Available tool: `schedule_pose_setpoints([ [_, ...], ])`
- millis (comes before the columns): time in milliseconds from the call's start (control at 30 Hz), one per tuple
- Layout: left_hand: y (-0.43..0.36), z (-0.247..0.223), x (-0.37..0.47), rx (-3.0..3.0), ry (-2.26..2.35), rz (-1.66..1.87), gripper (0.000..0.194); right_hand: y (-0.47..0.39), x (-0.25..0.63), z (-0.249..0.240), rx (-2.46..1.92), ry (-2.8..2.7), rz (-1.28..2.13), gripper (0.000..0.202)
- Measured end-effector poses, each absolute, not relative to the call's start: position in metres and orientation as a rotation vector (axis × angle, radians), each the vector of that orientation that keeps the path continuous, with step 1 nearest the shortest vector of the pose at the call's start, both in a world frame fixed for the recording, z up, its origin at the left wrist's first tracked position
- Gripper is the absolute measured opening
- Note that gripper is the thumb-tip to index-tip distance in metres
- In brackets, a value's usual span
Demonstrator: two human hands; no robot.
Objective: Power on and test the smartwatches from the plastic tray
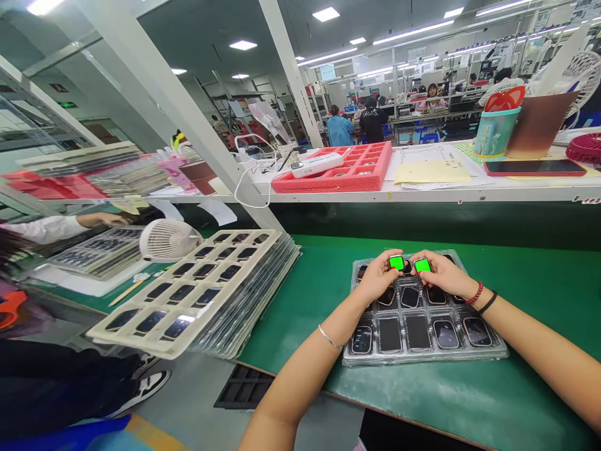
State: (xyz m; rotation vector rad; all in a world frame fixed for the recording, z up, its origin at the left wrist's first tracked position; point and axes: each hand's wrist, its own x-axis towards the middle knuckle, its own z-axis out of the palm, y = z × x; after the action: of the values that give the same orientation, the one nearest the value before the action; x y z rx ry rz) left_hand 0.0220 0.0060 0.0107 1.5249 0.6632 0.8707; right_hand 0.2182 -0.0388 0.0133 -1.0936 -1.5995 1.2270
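Note:
My left hand (379,275) is closed on a smartwatch (397,263) whose screen glows green. Close beside it, my right hand (441,274) grips a second smartwatch (422,266), its screen green too. Both are held above a clear plastic tray (422,360) on the green bench. Dark-screened watches, such as one at the front (446,334), lie in the tray's compartments. Two front compartments show plain dark rectangles (389,334) without a visible watch frame. My hands hide part of the back rows.
Left of me a tall stack of trays (235,313) bears a cream tray of watches (206,300). Behind it stands a white fan (168,240). The shelf (422,195) ahead carries a red foam tray (328,181), a phone (535,168) and a cup (496,134). A co-worker's hand (106,219) is at far left.

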Motion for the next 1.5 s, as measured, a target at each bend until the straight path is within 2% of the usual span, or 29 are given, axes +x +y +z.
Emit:
schedule_pose_setpoints([
  [433,0.0053,0.0110,0.0232,1.486,0.623,0.879,0.049,-0.0389,0.2177,0.0121,-1.052,-1.629,1.221,0.040],
  [633,0.0032,0.0161,0.0225,1.477,0.669,0.873,0.033,-0.0385,0.2179,0.0113,-1.077,-1.608,1.210,0.042],
  [833,0.0063,0.0122,0.0218,1.517,0.695,0.929,0.044,-0.0430,0.2138,0.0172,-0.995,-1.637,1.198,0.052],
  [1000,0.0072,0.0113,0.0218,1.517,0.705,0.933,0.032,-0.0428,0.2132,0.0178,-1.008,-1.643,1.198,0.051],
  [1300,0.0085,0.0078,0.0228,1.513,0.665,0.904,0.045,-0.0394,0.2171,0.0100,-1.065,-1.639,1.199,0.046],
  [1500,0.0072,0.0129,0.0221,1.281,0.642,0.892,0.066,-0.0368,0.2177,0.0102,-0.993,-1.450,1.296,0.060],
])
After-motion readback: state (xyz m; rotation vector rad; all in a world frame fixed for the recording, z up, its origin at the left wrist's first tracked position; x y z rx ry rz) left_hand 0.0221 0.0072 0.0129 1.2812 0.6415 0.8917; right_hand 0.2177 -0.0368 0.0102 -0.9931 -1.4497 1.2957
